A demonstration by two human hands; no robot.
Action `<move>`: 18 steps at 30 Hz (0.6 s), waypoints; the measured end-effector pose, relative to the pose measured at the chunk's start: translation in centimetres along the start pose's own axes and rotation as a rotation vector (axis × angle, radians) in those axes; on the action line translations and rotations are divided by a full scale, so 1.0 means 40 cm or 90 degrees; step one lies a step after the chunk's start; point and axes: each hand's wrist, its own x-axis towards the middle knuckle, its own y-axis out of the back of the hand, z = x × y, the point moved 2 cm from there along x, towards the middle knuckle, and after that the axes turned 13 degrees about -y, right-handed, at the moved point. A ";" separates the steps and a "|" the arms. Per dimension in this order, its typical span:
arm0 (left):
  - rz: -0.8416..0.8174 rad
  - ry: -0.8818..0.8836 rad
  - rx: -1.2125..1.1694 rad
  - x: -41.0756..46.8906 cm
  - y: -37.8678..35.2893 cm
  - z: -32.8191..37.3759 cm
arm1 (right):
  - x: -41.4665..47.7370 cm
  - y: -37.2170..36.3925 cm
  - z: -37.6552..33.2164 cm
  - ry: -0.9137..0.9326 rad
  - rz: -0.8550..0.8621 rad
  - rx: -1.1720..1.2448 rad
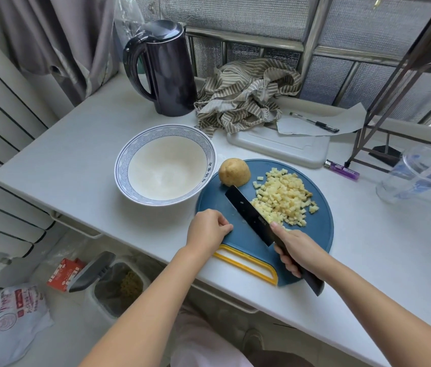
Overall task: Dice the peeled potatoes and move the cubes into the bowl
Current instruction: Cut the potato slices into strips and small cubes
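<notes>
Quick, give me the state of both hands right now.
Left hand: fingers curled, nothing visible in it, resting on the cutting board.
Right hand: gripping the knife by its handle.

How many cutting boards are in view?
2: a blue round cutting board under the potato cubes, and a white cutting board behind it, partly covered by the striped cloth.

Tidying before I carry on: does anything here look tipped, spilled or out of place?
A striped cloth lies crumpled, partly over the white board; a purple lighter lies beside the blue board. No spill shows.
</notes>
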 end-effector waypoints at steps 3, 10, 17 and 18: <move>0.033 0.004 -0.030 0.017 -0.014 0.023 | 0.002 0.018 0.000 -0.013 0.002 0.026; -0.014 -0.008 -0.140 0.070 -0.040 0.100 | -0.032 0.056 -0.022 -0.027 -0.065 0.113; -0.063 -0.027 -0.079 0.118 0.021 0.150 | -0.069 0.197 -0.082 0.047 0.114 0.000; -0.048 -0.035 -0.054 0.127 0.039 0.158 | -0.076 0.216 -0.089 0.049 0.145 -0.060</move>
